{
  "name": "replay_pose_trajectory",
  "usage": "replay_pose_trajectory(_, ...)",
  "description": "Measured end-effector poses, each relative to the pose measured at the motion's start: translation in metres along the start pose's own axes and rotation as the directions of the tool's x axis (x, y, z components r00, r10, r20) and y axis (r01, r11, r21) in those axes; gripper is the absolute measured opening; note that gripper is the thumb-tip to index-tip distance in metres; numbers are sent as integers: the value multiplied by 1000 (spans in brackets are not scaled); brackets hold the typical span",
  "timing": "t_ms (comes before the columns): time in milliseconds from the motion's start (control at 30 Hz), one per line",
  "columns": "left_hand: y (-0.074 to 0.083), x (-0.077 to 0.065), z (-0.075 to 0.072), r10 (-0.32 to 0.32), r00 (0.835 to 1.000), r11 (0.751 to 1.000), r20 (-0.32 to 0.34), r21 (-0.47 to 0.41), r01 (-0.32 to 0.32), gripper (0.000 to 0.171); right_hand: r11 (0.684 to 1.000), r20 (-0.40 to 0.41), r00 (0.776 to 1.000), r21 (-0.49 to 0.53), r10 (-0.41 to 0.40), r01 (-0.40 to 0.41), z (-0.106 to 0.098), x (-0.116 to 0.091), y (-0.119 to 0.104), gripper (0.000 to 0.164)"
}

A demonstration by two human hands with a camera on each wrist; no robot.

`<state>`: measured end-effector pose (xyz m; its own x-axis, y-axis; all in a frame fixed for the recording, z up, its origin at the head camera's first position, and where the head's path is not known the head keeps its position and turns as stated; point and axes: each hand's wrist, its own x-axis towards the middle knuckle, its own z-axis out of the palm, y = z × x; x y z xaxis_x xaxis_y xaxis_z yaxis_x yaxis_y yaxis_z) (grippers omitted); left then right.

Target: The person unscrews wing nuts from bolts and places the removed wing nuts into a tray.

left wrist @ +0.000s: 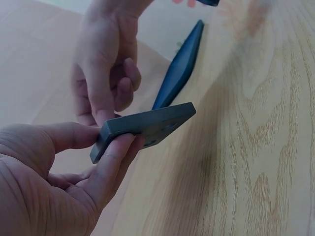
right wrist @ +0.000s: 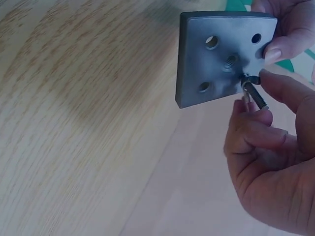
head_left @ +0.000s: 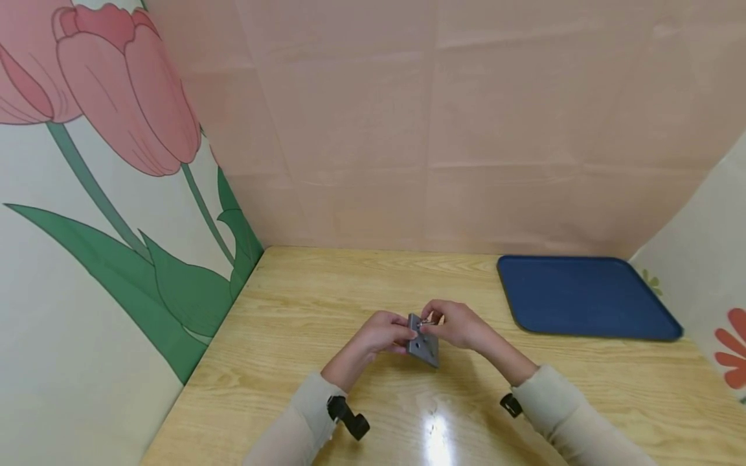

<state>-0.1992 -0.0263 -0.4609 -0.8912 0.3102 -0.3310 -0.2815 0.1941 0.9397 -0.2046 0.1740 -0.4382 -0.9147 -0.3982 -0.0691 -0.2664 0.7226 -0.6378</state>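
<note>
Left hand (head_left: 381,332) pinches the smooth, square grey plate (right wrist: 215,69), round-holed, above the wood-grained table (head_left: 303,291); and the right hand (head_left: 458,325) pinches a ridged, threaded bolt (right wrist: 256,95) near its corner.

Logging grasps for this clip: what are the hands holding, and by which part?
The left hand grips the gray plate by one edge. The right hand pinches the threaded fastener at the end nearest the plate.

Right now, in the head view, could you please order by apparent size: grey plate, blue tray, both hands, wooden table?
Wooden table
Blue tray
Left hand and right hand: too alike to rank
Grey plate, partly covered
</note>
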Motion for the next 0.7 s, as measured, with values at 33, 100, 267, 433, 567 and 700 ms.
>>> replay_pose_trajectory(33, 0, 0, 0, 1, 1000, 1000, -1, -1, -1, 31, 999, -10, 999, -8, -34, 34, 0, 0, 1, 16)
replay_pose_trajectory(100, 0, 0, 0, 3, 1000, 1000, -4, -3, -3, 31, 995, -29, 995, -29, -93, 92, 2, 0, 1, 17)
replay_pose_trajectory(267, -1, 1, 0, 4, 1000, 1000, -10, -4, -4, 30, 972, -66, 978, -148, -196, 185, 5, -2, 2, 21)
replay_pose_trajectory(433, -2, 2, 0, 9, 1000, 1000, -11, -7, -9, 29, 928, -69, 953, -257, -295, 269, 7, -2, 5, 24)
replay_pose_trajectory(567, -1, 1, -1, 9, 1000, 1000, -6, -5, -9, 29, 931, -68, 950, -235, -304, 281, 7, -2, 6, 22)
replay_pose_trajectory(700, -1, 1, -2, 9, 1000, 1000, -1, -8, -9, 29, 968, -107, 969, -141, -222, 207, 6, -1, 4, 14)
